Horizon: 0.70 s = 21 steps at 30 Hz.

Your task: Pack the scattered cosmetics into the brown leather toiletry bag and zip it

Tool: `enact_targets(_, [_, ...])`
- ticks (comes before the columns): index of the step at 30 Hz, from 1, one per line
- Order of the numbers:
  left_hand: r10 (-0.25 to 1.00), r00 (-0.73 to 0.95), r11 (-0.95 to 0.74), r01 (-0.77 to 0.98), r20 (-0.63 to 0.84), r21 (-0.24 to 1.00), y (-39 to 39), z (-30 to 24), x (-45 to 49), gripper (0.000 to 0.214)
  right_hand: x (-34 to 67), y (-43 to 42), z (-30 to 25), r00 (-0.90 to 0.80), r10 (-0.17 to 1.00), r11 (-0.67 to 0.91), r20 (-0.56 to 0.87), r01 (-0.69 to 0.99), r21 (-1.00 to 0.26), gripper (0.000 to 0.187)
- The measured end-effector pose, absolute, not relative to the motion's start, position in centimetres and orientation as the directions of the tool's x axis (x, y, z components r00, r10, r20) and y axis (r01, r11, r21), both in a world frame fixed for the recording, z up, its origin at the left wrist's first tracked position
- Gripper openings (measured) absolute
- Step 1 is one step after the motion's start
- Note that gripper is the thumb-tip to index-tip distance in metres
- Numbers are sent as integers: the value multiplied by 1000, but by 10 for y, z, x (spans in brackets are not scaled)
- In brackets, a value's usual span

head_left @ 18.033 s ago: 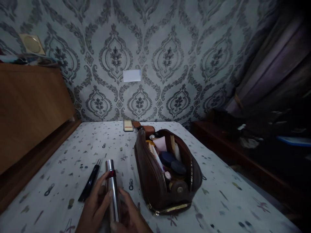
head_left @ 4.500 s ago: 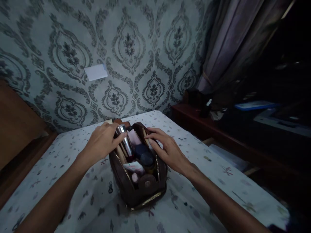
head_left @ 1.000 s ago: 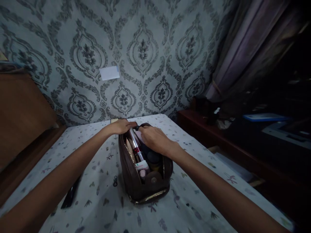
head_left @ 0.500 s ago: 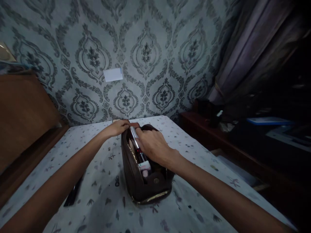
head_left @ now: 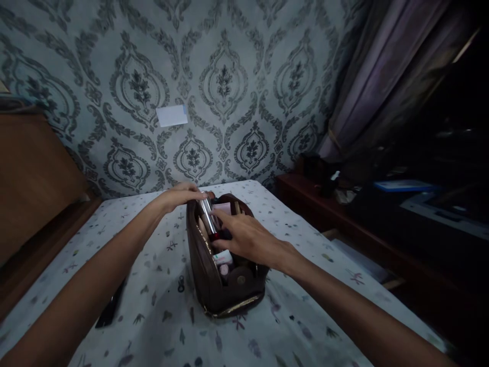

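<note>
A brown zip pouch (head_left: 214, 290) stands open on the patterned sheet (head_left: 153, 239), packed with cosmetics. A silver tube with a red band (head_left: 207, 216) leans along its left inner side. My left hand (head_left: 178, 196) reaches over the pouch's far end, and its fingers close on the tube's top. My right hand (head_left: 244, 239) lies over the open mouth, fingers stretched out and apart, the fingertips touching the tube near the red band. Under this hand a small white and pink container (head_left: 222, 259) shows; the other contents are mostly hidden.
A black pen-like stick (head_left: 109, 309) lies on the sheet to the left, under my left forearm. A wooden headboard (head_left: 34, 173) rises at left. A dark low table (head_left: 324, 201) with small items and a curtain (head_left: 367, 92) stand at right. A white card (head_left: 171, 115) hangs on the wallpaper.
The silver tube went from my hands into the pouch. In the last second my right hand slid back from the pouch's far end toward its middle and its fingers spread.
</note>
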State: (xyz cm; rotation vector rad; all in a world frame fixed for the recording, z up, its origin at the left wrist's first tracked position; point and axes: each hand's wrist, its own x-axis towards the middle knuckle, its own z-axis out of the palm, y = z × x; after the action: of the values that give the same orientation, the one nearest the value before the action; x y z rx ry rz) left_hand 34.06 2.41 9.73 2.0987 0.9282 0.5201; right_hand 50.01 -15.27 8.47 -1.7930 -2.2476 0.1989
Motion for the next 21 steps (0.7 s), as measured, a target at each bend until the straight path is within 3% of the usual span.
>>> enact_targets(4, [770,619,-413,303,152,859,4,136,332,44,509,-159,83,-245,951,304,190,853,-425,77])
enact_targets(7, [731,583,-545,188,353,817,-19,166,323,42,512,-160,85,-238,951,306,199,823,-478,88])
enact_targets(12, [466,733,-841,194,496,505,-61,172,315,33,512,-162,87,-241,944,325,226,799,-506,95])
enact_targets(17, [194,916,-978,209,350,-5,-84,147,319,15,516,-158,77,-275,923,382,270,744,-549,105])
enact_targets(21, [158,961,-978,184,229,-100,-84,130,328,11,519,-156,71,-308,903,425,300,746,-513,102])
